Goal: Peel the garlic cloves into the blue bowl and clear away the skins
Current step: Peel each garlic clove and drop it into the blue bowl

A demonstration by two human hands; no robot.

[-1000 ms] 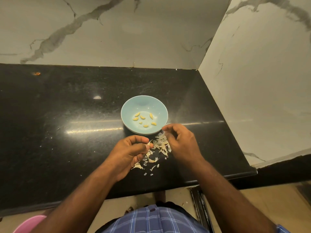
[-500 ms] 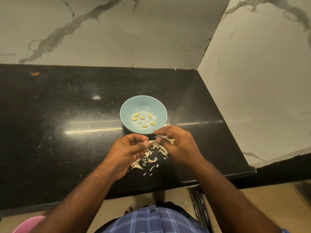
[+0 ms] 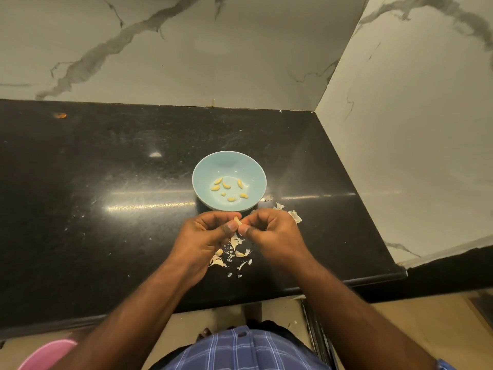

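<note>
The blue bowl (image 3: pixel 205 172) stands on the black counter and holds several peeled yellow garlic cloves (image 3: pixel 226 186). Just in front of the bowl, my left hand (image 3: pixel 202 240) and my right hand (image 3: pixel 272 233) meet fingertip to fingertip. Between them they pinch one garlic clove (image 3: pixel 237 220), pale and partly hidden by the thumbs. Loose white skins (image 3: pixel 234 253) lie scattered on the counter beneath and between my hands. More skin pieces (image 3: pixel 294 215) lie to the right of my right hand, near the bowl's foot.
The black counter (image 3: pixel 106 198) runs left and ends at a marble side wall (image 3: pixel 413 129) on the right. A small orange scrap (image 3: pixel 60 115) lies at the far left back. A pink container's rim (image 3: pixel 46 353) shows below the counter edge.
My right hand has come in from the right to meet my left hand, and both now pinch the clove. Some skins lie farther right than before.
</note>
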